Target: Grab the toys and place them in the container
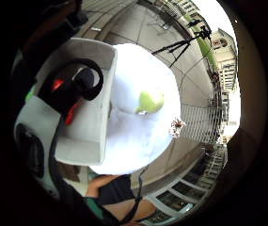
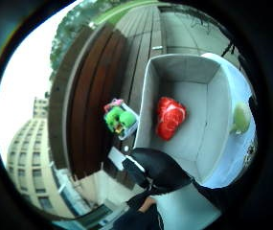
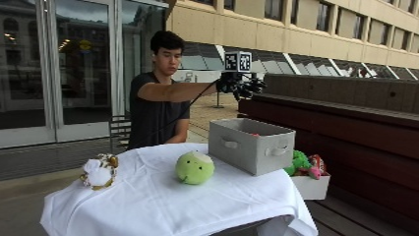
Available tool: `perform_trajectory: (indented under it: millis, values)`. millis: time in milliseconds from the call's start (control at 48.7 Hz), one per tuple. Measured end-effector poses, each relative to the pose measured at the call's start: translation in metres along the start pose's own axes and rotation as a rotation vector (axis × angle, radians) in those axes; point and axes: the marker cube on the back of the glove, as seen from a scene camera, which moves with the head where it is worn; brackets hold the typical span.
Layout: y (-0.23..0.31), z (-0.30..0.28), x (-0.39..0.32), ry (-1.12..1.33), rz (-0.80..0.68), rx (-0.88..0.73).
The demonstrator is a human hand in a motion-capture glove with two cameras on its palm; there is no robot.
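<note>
Empty hand (image 3: 239,84) above container (image 3: 252,144), red toy (image 2: 170,117) inside.

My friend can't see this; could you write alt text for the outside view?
A person's gloved right hand is raised above a grey container on a white-clothed table. A green plush ball and a white-and-gold toy lie on the cloth.

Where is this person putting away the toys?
It looks like an outdoor terrace or courtyard beside big buildings. The table with its white cloth stands on pavement, with glass doors behind the person and a long dark wooden bench alongside.
</note>
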Motion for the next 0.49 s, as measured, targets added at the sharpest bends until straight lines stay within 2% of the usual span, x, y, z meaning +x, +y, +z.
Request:
perform_trajectory:
  millis: [329,493]
  values:
    - [-0.002,-0.017,0.127,0.026,0.143,0.032]
    - [-0.002,0.003,0.197,0.040,0.218,0.027]
